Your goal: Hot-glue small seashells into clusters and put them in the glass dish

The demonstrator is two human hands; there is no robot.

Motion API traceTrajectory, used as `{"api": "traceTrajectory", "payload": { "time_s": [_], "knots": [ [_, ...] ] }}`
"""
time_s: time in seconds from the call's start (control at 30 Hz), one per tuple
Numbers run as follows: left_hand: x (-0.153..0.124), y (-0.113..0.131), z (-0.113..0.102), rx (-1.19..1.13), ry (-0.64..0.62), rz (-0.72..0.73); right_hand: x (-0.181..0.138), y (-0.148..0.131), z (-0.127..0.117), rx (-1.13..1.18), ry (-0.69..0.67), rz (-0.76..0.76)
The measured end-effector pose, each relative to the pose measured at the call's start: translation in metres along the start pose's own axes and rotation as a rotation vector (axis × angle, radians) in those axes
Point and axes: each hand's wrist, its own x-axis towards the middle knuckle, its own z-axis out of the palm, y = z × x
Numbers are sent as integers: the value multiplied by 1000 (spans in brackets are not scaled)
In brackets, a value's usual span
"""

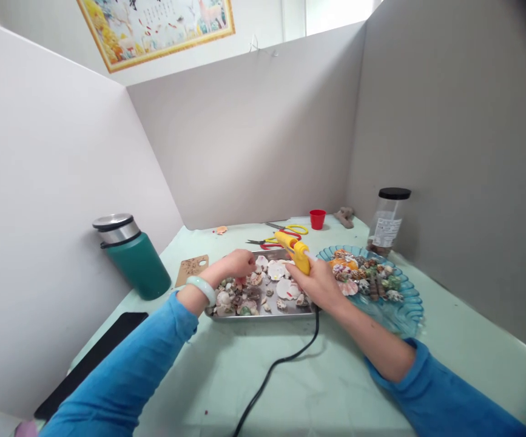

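Observation:
My right hand grips a yellow glue gun over a metal tray of seashells; its black cord trails toward me. My left hand, with a pale bangle on its wrist, is closed with fingers curled down over shells at the tray's left part; what it pinches is too small to make out. Both sleeves are blue.
A blue glass plate of shells sits right of the tray. A green flask stands left, a black-lidded jar right. Scissors, a red cup, a wooden tag and a black slab lie around. Grey partitions enclose the table.

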Motion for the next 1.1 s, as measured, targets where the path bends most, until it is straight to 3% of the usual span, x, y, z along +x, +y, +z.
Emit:
{"api": "traceTrajectory", "payload": {
  "time_s": [0.13,0.27,0.33,0.43,0.5,0.9,1.1],
  "knots": [
    [15,6,-4,-26,54,14,0,-1,0,5,3,5],
    [19,9,-9,-222,-13,135,0,0,1,15,11,-2],
    [20,4,-7,-124,-8,134,0,0,2,17,13,-5],
    [20,-6,1,270,51,141,0,3,2,14,16,-16],
    [20,-13,5,385,56,180,1,4,3,18,19,-23],
    [7,-42,-9,433,129,131,1,6,4,33,10,-20],
    [6,-26,-2,404,101,137,0,1,1,18,11,-14]
  ]
}}
